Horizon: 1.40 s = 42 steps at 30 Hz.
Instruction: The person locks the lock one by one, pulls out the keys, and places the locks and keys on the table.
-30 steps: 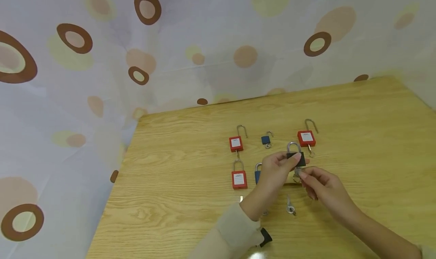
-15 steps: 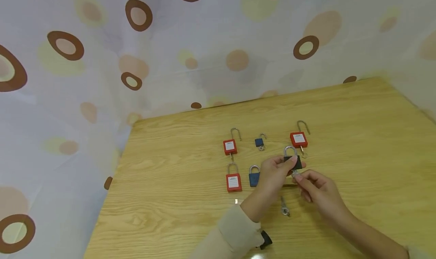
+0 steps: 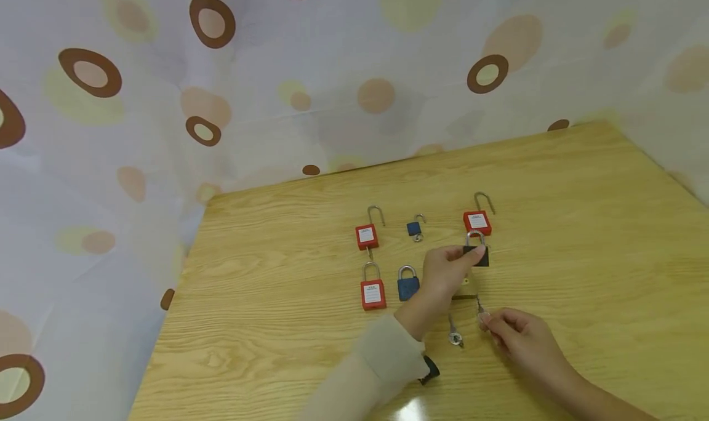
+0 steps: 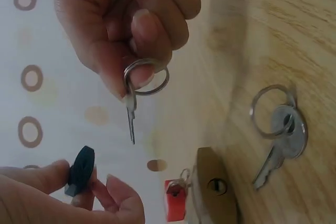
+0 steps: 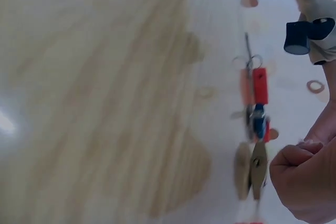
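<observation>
My left hand [image 3: 441, 276] grips a small black padlock [image 3: 477, 257] above the table, its steel shackle pointing away from me. In the left wrist view the dark padlock [image 4: 81, 171] appears edge-on between thumb and fingers. Lower and to the right, my right hand [image 3: 523, 341] pinches a key [image 4: 131, 121] on a metal ring, and the key is apart from the padlock. Partly covered by the left hand, a brass padlock [image 3: 466, 287] stands on the table. A loose key with a ring [image 3: 455, 337] lies nearer to me.
Red padlocks with raised shackles [image 3: 367, 236] [image 3: 477, 222] lie farther back, with a small blue padlock [image 3: 413, 228] between them. A red padlock [image 3: 373, 294] and a blue padlock [image 3: 408, 287] lie left of my left hand. Patterned cloth [image 3: 343, 125] borders the wooden table [image 3: 266, 285].
My right hand has drawn the key out of the black padlock and moved down, toward me. The left hand still holds the padlock. The head view has shifted slightly.
</observation>
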### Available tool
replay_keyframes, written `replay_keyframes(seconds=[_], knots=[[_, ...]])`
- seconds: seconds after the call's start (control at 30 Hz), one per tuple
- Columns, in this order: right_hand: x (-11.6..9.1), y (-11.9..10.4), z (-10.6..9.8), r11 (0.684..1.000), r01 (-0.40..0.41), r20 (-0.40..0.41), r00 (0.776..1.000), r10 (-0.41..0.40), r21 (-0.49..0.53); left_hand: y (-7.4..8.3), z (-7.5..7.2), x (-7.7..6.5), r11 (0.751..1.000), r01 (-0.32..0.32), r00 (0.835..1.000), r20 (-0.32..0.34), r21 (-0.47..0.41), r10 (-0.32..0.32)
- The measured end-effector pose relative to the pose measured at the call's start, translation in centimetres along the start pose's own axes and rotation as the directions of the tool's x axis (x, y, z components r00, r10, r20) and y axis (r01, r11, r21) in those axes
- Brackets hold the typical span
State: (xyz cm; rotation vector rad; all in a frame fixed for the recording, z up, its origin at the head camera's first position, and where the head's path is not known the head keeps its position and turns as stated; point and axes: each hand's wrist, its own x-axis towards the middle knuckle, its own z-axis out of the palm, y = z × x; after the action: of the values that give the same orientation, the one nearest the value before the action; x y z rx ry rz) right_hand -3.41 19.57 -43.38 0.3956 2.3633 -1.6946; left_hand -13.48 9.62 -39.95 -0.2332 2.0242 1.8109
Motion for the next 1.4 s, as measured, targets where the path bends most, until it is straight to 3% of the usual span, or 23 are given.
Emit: replay_keyframes(seconds=[0.07, 0.2, 0.3, 0.43, 0.53, 0.77, 0.83, 1.0, 1.1, 1.23, 1.4], knots=[[0.2, 0.6, -0.7, 0.998, -0.019, 0.042, 0.999, 0.021, -0.052, -0.6, 1.0, 0.3, 0.996, 0.034, 0.999, -0.001, 0.087, -0.034], [0.6, 1.8, -1.4, 0.990, 0.010, 0.090, 0.996, 0.003, -0.139, -1.8, 2.7, 0.9, 0.972, -0.007, 1.000, 0.009, 0.233, 0.005], [0.9, 2.2, -1.4, 0.982, 0.044, 0.101, 0.995, -0.026, -0.185, -2.3, 3.5, 1.5, 0.914, -0.091, 0.995, -0.005, 0.394, 0.101], [1.2, 2.3, -1.4, 0.970, 0.091, 0.108, 0.992, -0.068, -0.227, -2.1, 4.3, 2.1, 0.818, -0.102, 0.987, -0.043, 0.567, 0.154], [1.3, 2.4, -1.4, 0.965, 0.102, 0.130, 0.989, -0.072, -0.243, -2.0, 4.8, 2.4, 0.781, -0.076, 0.988, -0.061, 0.620, 0.145], [1.6, 2.4, -2.0, 0.959, 0.054, 0.210, 0.978, 0.005, -0.278, -2.6, 6.0, 2.7, 0.717, -0.074, 0.985, -0.063, 0.693, 0.162], [1.8, 2.4, -2.2, 0.956, 0.064, 0.227, 0.974, 0.003, -0.287, -2.6, 6.4, 2.8, 0.693, -0.059, 0.983, -0.081, 0.719, 0.167], [2.1, 2.3, -2.6, 0.950, 0.111, 0.266, 0.963, -0.031, -0.292, -2.1, 7.0, 3.0, 0.662, -0.009, 0.984, -0.111, 0.750, 0.139], [2.0, 2.3, -2.7, 0.954, 0.108, 0.267, 0.963, -0.030, -0.280, -1.7, 7.0, 2.8, 0.615, -0.009, 0.989, -0.083, 0.788, 0.120], [1.7, 2.4, -2.4, 0.957, 0.069, 0.214, 0.977, -0.007, -0.283, -1.5, 7.0, 2.5, 0.511, -0.064, 0.992, -0.004, 0.857, 0.130], [1.6, 2.4, -2.3, 0.958, 0.032, 0.176, 0.984, 0.019, -0.284, -1.5, 6.9, 2.3, 0.410, -0.149, 0.982, 0.085, 0.900, 0.170]])
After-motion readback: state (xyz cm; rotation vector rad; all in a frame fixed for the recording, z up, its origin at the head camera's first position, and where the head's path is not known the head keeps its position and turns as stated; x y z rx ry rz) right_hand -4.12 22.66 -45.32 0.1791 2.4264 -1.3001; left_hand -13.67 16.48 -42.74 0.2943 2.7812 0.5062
